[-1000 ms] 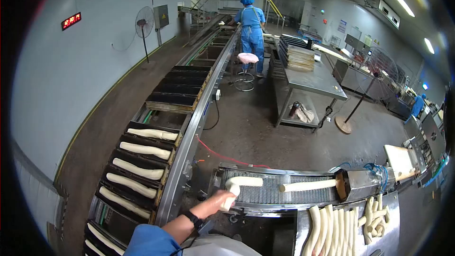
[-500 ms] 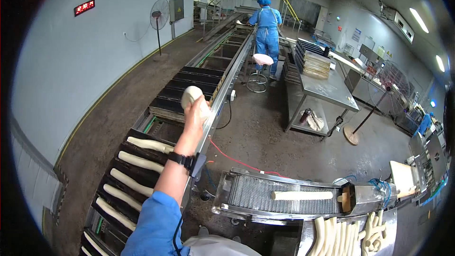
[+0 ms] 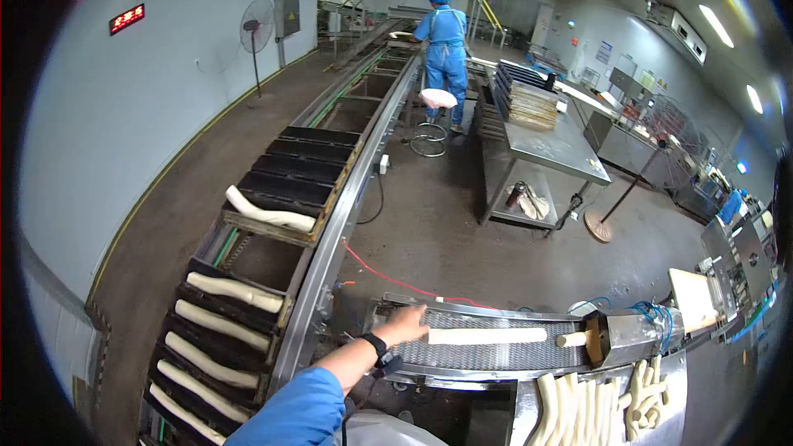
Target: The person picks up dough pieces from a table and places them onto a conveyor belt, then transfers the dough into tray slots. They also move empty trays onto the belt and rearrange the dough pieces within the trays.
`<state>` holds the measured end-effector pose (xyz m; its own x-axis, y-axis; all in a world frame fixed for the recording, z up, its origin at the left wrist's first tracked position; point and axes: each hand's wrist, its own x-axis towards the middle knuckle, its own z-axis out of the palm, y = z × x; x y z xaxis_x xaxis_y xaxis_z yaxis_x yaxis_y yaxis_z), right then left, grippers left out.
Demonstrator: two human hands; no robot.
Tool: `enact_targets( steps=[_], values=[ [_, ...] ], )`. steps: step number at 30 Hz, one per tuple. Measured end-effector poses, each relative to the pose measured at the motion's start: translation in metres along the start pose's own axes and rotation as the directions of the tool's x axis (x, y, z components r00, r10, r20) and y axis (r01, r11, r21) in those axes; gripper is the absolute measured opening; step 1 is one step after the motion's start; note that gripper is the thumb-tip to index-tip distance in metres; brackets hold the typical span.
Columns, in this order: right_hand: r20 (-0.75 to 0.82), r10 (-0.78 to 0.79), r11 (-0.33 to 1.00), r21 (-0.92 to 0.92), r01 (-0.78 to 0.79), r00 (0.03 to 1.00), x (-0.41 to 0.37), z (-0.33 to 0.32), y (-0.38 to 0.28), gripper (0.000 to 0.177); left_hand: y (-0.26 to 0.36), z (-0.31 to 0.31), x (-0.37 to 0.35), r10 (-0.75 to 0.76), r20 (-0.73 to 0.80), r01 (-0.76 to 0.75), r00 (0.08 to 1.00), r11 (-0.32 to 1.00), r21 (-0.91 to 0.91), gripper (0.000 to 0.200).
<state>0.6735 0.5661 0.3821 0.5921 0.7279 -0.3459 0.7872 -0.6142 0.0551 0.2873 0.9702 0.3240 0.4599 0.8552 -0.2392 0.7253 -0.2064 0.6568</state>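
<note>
My left hand [image 3: 406,324] reaches over the small mesh conveyor [image 3: 487,353], its fingers touching the near end of a long dough roll [image 3: 487,335] that lies on the belt. A second dough piece [image 3: 572,339] pokes out of the machine outlet. On the long pan conveyor, a dough roll [image 3: 268,215] lies crooked across the nearest slot of a black baking pan [image 3: 289,186]. The closer pan [image 3: 219,339] has dough rolls in its slots. My right hand is out of view.
A steel tray [image 3: 607,400] at bottom right holds several dough rolls. A worker in blue [image 3: 443,45] stands far down the line beside a stool [image 3: 434,107]. A steel table [image 3: 545,136] with stacked trays stands to the right. A red hose [image 3: 388,274] crosses the floor.
My left hand carried a dough roll up to the black pan, left it there, and came back down to the mesh belt. A new dough roll has moved along that belt.
</note>
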Motion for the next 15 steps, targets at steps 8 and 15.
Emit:
enact_targets(
  steps=[8,15],
  values=[
    [-0.008,-0.02,0.996,0.083,0.021,1.0,0.003,0.006,-0.001,0.077,0.068,0.043,-0.043,0.019,-0.02,-0.015,1.0,0.98,0.2,0.033],
    [-0.016,-0.072,0.989,0.131,0.073,0.997,0.014,0.003,0.0,0.076,0.039,0.07,-0.06,0.051,-0.198,-0.028,0.979,0.993,0.116,0.028]
  ],
)
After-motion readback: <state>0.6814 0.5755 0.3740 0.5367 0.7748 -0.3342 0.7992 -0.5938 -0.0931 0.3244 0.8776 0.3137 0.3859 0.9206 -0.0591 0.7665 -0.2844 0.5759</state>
